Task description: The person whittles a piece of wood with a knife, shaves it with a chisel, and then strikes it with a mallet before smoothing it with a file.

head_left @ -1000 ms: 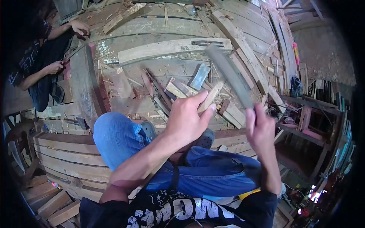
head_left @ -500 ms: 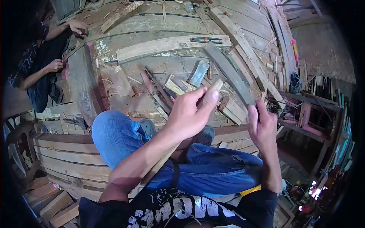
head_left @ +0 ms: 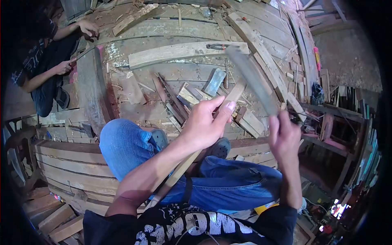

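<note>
A long, narrow wooden strip point(head_left: 234, 94) is gripped in my left hand point(head_left: 208, 122), thumb laid along it. The strip's far end sticks out past my fingers, and its other end runs back under my forearm over my lap. My right hand point(head_left: 284, 132) is closed around the handle of a machete point(head_left: 255, 79), its wide grey blade blurred by motion. The blade points away from me, to the right of the strip and apart from it. Fingers hide the machete's handle. Beneath the strip lie a grey rectangular block point(head_left: 214, 81) and several wood offcuts point(head_left: 250, 123).
Another person point(head_left: 38, 73) sits at the left, one hand holding a thin tool by a thick dark beam point(head_left: 90, 81). Pincers point(head_left: 218, 46) rest on a curved plank point(head_left: 163, 56). A long timber point(head_left: 261, 55) lies at right, near a wooden frame point(head_left: 326, 141). Chips litter the floor.
The machete blade has swung slightly, its tip moving a little right, and is now blurred. My right hand has shifted slightly right. My left hand still grips the strip, whose tip sits slightly farther out.
</note>
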The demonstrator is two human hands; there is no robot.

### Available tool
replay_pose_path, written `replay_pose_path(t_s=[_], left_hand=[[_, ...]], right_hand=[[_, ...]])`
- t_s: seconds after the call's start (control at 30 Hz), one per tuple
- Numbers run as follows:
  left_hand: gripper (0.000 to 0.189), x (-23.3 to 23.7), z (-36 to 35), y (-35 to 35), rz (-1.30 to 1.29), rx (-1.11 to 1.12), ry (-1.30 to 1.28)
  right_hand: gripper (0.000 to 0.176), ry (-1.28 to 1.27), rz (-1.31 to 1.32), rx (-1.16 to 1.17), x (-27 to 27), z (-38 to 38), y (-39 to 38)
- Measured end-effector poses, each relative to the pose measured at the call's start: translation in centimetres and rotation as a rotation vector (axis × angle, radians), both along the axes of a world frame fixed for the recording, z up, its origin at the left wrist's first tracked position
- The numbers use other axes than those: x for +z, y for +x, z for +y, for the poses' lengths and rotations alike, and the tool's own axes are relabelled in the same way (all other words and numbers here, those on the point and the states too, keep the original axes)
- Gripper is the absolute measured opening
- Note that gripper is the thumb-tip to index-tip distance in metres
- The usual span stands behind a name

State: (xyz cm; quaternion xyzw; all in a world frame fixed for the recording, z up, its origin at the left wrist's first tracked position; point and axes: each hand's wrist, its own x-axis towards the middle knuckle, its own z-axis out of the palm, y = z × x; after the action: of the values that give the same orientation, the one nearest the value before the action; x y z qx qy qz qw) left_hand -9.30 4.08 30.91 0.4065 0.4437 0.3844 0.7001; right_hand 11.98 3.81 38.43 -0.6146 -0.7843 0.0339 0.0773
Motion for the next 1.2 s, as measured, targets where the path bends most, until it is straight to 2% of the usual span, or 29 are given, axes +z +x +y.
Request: replay_pose_path(t_s=[0.1,0.13,0.2,0.23,0.27,0.33,0.37,0.47,0.53,0.57,0.6,0.63,0.67,0.73,0.8,0.87,0.9,0.93,1.0,1.03,1.07,1.13,1.2], left_hand=[[0.028,0.4,-0.1,-0.1,0.000,0.045,-0.008],[0.028,0.5,-0.5,0.0,-0.001,0.044,-0.014],[0.030,0.7,-0.4,-0.1,0.001,0.028,0.023],[0.035,0.9,-0.2,-0.3,0.026,0.026,-0.027],[0.035,0.6,-0.3,-0.2,0.031,0.017,-0.035],[0.043,-0.3,-0.6,0.4,0.131,0.082,0.013],[0.046,-1.4,-1.0,0.7,0.197,0.120,0.153],[0.042,-1.3,-0.8,0.6,0.305,0.145,0.229],[0.038,-1.5,-1.1,1.0,0.292,0.201,0.256],[0.037,-1.3,-0.9,1.0,0.359,0.232,0.336],[0.036,-0.9,-0.8,0.9,0.428,0.265,0.408],[0.034,-0.4,-0.5,0.5,0.493,0.191,0.327],[0.034,-0.7,-0.6,0.7,0.493,0.183,0.320],[0.034,-1.0,-0.6,1.4,0.368,0.344,0.403],[0.034,-0.8,-0.4,1.2,0.414,0.312,0.400],[0.035,-1.7,-0.6,1.4,0.380,0.326,0.368],[0.034,-1.0,-0.6,1.2,0.406,0.296,0.376],[0.034,-0.8,-0.5,1.1,0.405,0.299,0.383],[0.034,-0.7,-0.5,0.8,0.452,0.293,0.375],[0.033,-0.7,-0.4,0.8,0.469,0.279,0.373],[0.033,-0.8,-0.8,0.8,0.467,0.272,0.363],[0.033,-0.9,-0.9,1.0,0.452,0.276,0.388],[0.033,-0.9,-0.4,1.0,0.443,0.281,0.400]], right_hand=[[0.017,0.013,-0.005,0.117,-0.6,0.1,-0.2],[0.018,0.003,-0.024,0.001,-0.5,0.8,0.3],[0.017,0.014,0.009,0.061,-0.1,-0.1,-0.3],[0.018,0.041,0.062,0.162,-0.2,-0.6,-1.2],[0.018,0.033,0.066,0.153,-0.3,-0.3,-0.9],[0.018,-0.009,-0.075,-0.008,-0.3,0.9,0.1],[0.018,0.015,-0.061,0.000,-0.1,0.6,-0.1],[0.017,-0.025,-0.048,0.130,-0.3,0.0,-0.6],[0.018,-0.008,-0.054,-0.022,-0.4,1.0,0.2],[0.017,0.024,-0.094,0.046,-0.5,0.3,0.1],[0.018,0.055,0.001,0.142,-0.7,-0.3,-0.9],[0.019,0.014,-0.044,0.120,-0.6,-0.2,-0.8],[0.019,-0.026,-0.088,0.096,-0.6,0.1,-0.5],[0.021,-0.001,-0.111,-0.035,-0.3,1.2,0.4],[0.021,0.047,-0.034,0.147,-0.9,-0.3,-0.9],[0.021,-0.033,-0.076,0.045,-0.8,0.5,-0.1],[0.022,-0.063,-0.089,-0.078,-0.7,1.3,0.5],[0.022,-0.057,-0.089,-0.078,-0.6,0.9,0.1],[0.022,-0.015,-0.029,0.152,-0.6,-0.3,-1.1],[0.022,-0.019,-0.054,0.146,-0.9,0.2,-0.5],[0.022,-0.059,-0.071,0.007,-1.1,0.8,0.2],[0.021,-0.085,-0.116,-0.044,-0.8,0.5,0.0],[0.021,-0.073,-0.011,0.120,-0.3,-0.6,-1.9]])
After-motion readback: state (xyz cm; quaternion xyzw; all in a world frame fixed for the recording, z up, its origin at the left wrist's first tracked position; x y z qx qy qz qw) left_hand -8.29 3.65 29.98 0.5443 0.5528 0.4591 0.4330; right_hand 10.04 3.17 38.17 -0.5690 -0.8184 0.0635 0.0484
